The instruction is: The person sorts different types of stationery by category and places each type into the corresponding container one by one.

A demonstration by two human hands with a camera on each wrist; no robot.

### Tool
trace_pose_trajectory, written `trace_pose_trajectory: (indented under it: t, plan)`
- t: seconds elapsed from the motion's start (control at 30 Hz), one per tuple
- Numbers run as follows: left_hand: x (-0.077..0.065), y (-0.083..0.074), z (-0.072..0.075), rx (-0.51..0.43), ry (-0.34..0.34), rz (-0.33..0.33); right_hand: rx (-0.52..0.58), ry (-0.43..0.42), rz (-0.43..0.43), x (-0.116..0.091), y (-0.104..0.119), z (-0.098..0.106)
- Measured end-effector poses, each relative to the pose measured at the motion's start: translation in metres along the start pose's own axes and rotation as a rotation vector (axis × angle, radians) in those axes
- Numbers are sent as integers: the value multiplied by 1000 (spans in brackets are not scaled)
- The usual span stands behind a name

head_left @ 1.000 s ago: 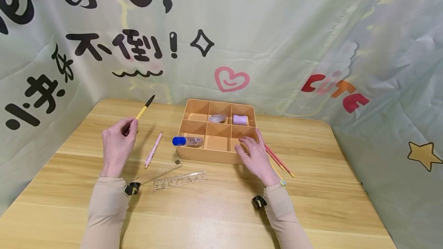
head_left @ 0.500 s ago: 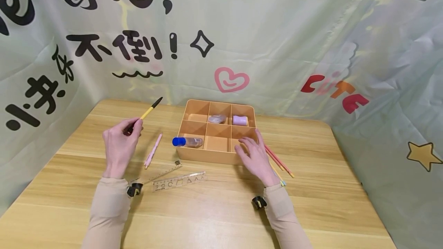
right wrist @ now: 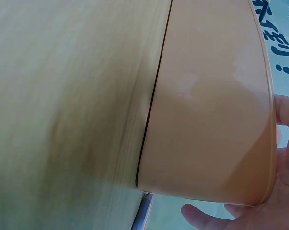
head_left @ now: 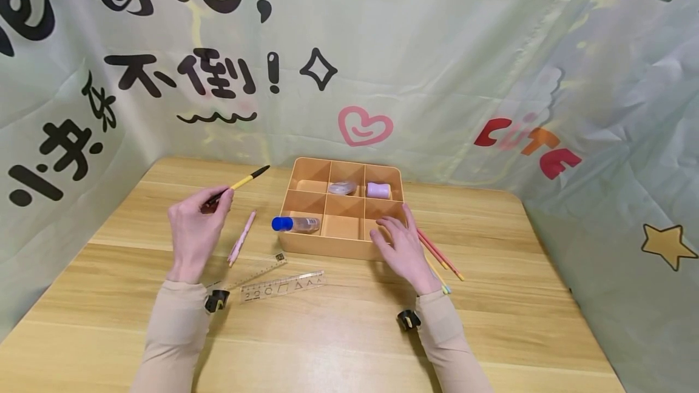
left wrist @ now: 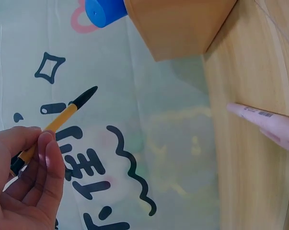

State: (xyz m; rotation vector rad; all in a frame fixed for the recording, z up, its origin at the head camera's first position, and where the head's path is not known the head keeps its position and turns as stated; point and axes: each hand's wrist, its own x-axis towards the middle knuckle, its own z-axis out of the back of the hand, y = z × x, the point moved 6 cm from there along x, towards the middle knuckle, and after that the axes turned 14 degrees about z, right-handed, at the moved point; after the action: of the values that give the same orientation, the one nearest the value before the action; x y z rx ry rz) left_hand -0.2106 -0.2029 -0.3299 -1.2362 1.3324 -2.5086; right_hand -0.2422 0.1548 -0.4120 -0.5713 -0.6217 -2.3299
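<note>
My left hand [head_left: 199, 229] pinches a yellow-and-black capped pen [head_left: 250, 178] between thumb and fingers, above the table and left of the box. In the left wrist view the pen's black cap [left wrist: 86, 97] points away from the fingers. A tan six-compartment organizer box [head_left: 330, 244] stands at the back of the table. On its front right corner rests my right hand [head_left: 404, 253], its fingers loosely spread over the rim and along the right side. Inside the box are a blue-capped clear bottle [head_left: 297, 223], a clear lilac item [head_left: 342, 187] and a small purple cylinder [head_left: 378, 190].
A pink pen [head_left: 242, 238] lies left of the box. Two clear rulers [head_left: 283, 285] lie in front of it. Right of the box are red pencils [head_left: 439, 250] and other thin sticks, partly hidden by my right hand. A printed cloth [head_left: 437, 77] hangs behind the table.
My left hand has moved slightly right, and the pen has tilted from steep to flatter, its capped end swinging right and down toward the box. My right hand has stayed put.
</note>
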Motion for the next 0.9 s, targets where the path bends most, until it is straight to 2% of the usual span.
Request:
trace_pose_trajectory:
  t: [0.3,0.9]
  plan:
    - [-5,-2,-12,-25,56,-8,3,6,-16,-1,-1,-1]
    - [-7,-2,-18,-28,81,-23,4,-4,-5,-1,-1,0]
